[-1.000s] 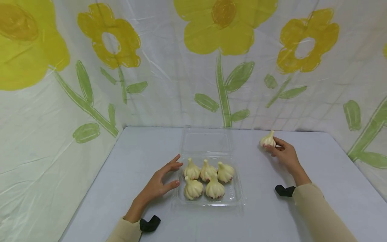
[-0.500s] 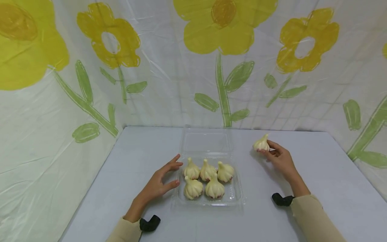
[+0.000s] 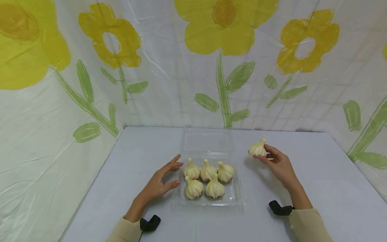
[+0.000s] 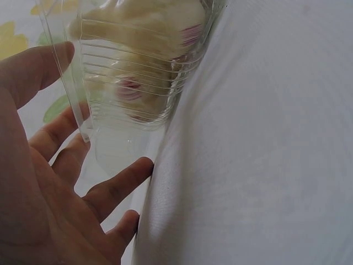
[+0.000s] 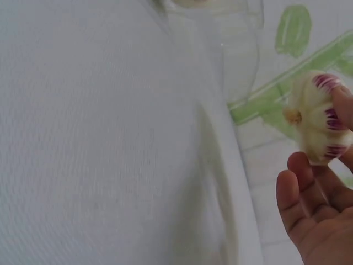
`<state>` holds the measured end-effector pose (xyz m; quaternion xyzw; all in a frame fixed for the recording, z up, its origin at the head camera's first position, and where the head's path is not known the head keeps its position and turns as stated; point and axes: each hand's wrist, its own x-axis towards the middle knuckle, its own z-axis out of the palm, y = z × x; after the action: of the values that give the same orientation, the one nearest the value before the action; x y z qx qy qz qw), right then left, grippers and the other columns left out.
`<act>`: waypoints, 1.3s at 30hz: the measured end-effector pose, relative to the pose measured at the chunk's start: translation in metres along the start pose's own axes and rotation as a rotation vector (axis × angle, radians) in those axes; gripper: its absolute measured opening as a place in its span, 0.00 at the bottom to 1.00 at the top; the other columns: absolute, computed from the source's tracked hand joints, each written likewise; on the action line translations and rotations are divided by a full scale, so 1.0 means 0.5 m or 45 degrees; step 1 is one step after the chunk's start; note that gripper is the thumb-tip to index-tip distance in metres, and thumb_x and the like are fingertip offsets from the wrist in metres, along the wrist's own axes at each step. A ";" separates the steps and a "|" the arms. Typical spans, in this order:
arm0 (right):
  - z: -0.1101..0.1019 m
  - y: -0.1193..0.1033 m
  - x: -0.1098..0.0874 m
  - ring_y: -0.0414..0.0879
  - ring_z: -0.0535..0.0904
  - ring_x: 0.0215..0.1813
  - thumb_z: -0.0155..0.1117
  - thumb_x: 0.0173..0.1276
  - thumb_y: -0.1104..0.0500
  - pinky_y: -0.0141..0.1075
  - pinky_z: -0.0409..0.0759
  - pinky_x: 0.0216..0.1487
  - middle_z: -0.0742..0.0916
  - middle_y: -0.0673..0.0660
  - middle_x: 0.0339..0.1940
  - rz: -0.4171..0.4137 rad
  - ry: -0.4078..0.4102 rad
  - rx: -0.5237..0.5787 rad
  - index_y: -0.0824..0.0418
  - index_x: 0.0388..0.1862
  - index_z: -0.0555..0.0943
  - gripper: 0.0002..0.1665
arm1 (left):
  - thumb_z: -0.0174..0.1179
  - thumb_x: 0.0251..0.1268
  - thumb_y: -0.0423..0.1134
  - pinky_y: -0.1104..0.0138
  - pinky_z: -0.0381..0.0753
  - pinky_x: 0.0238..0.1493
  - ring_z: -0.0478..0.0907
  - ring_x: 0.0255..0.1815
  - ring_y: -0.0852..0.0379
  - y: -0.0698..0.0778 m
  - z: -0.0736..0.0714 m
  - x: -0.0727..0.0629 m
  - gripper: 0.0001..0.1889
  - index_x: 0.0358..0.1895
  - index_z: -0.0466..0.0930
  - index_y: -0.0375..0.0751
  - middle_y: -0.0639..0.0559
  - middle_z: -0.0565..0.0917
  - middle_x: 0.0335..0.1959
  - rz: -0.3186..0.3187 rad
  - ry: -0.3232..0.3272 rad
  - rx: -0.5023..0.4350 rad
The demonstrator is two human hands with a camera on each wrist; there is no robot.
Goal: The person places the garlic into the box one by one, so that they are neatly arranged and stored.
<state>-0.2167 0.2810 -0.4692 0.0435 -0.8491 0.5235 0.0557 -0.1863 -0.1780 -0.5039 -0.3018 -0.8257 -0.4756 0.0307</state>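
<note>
My right hand pinches a garlic bulb above the table, right of the clear plastic container. In the right wrist view this garlic bulb shows purple streaks and its root end. The hinged container lies open and holds several garlic bulbs in two rows, three at the back and two in front. My left hand rests at the container's left side with fingers spread. In the left wrist view the left hand has its thumb and fingertips by the container wall; exact contact is hard to tell.
The container's transparent lid leans back flat behind the base. A white cloth-covered table extends on both sides. Behind it hangs a white curtain painted with yellow flowers. A black strap piece sits at each wrist.
My right hand has moved left and slightly nearer with the garlic bulb, toward the container. The left hand and the bulbs in the container have stayed put.
</note>
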 end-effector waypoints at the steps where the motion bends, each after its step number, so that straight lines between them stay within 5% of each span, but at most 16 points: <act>1: 0.003 -0.006 -0.002 0.29 0.81 0.45 0.68 0.73 0.53 0.22 0.80 0.44 0.80 0.36 0.51 -0.013 -0.015 0.011 0.64 0.75 0.70 0.36 | 0.66 0.67 0.35 0.51 0.74 0.70 0.75 0.71 0.43 0.000 0.000 0.000 0.29 0.71 0.71 0.39 0.41 0.58 0.82 -0.001 -0.001 0.001; 11: 0.030 -0.058 -0.021 0.34 0.84 0.46 0.69 0.71 0.58 0.25 0.83 0.48 0.83 0.42 0.52 -0.131 -0.171 0.092 0.61 0.74 0.72 0.34 | 0.66 0.68 0.36 0.49 0.73 0.70 0.74 0.71 0.44 0.001 0.000 0.000 0.29 0.72 0.71 0.40 0.43 0.58 0.83 -0.012 -0.017 -0.013; 20: 0.038 -0.080 -0.033 0.36 0.82 0.47 0.69 0.70 0.63 0.31 0.83 0.47 0.82 0.34 0.56 -0.327 -0.323 0.002 0.61 0.69 0.77 0.28 | 0.66 0.67 0.36 0.51 0.73 0.71 0.74 0.71 0.44 0.002 0.000 0.001 0.30 0.72 0.71 0.40 0.41 0.58 0.83 -0.025 -0.019 -0.003; 29: 0.048 -0.090 -0.042 0.37 0.80 0.36 0.69 0.68 0.67 0.32 0.80 0.34 0.81 0.34 0.56 -0.436 -0.526 0.060 0.64 0.66 0.77 0.28 | 0.66 0.66 0.33 0.52 0.74 0.70 0.76 0.69 0.43 -0.002 0.002 0.001 0.30 0.71 0.71 0.39 0.39 0.59 0.82 -0.005 -0.006 0.014; 39: 0.063 -0.105 -0.049 0.37 0.71 0.26 0.75 0.64 0.59 0.31 0.73 0.26 0.83 0.53 0.35 -0.414 -0.693 -0.013 0.58 0.64 0.81 0.29 | 0.66 0.66 0.32 0.53 0.74 0.70 0.75 0.70 0.42 -0.002 0.001 0.002 0.30 0.71 0.71 0.38 0.38 0.58 0.82 0.001 -0.009 0.002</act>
<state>-0.1873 0.2299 -0.4401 0.3170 -0.8173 0.4726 -0.0905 -0.1873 -0.1776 -0.5044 -0.3038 -0.8260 -0.4740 0.0283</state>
